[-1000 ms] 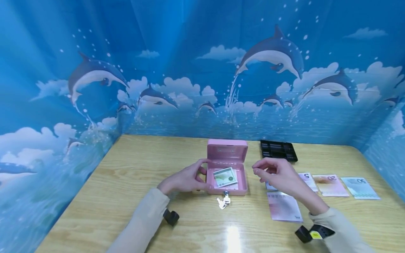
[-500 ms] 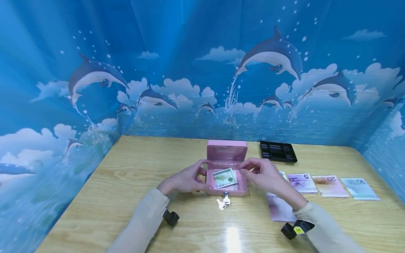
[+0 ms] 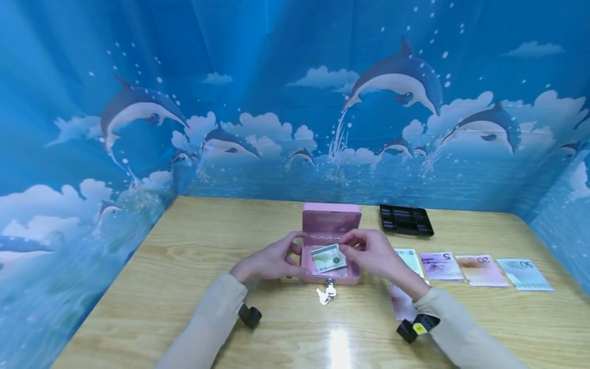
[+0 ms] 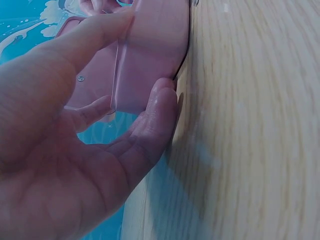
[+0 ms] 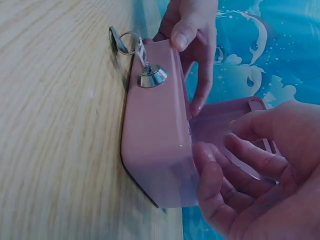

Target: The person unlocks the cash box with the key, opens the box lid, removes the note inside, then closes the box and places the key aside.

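A pink metal cash box (image 3: 355,280) stands on the table with its lid (image 3: 331,218) up. Inside lies a green banknote (image 3: 328,258) over a paler note. My left hand (image 3: 272,259) grips the box's left side, thumb at the front corner and fingers spread along the wall; its fingertips show on the box (image 4: 150,55) in the left wrist view. Over the right wall reaches my right hand (image 3: 371,252), fingers bent, tips right at the green note's upper right corner. In the right wrist view a small gap shows between thumb and index. Keys (image 5: 142,52) hang from the front lock (image 5: 152,76).
Behind and right of the box lies a black compartment tray (image 3: 405,220). Banknotes form a row on the right: a purple 5 (image 3: 441,266), a 20 (image 3: 481,270) and a 50 (image 3: 525,274). A greenish note (image 3: 409,260) and a pinkish note (image 3: 402,305) are partly under my right forearm.
My right hand has moved left from above the row of notes to inside the box, by the green note. The left hand stays on the box.
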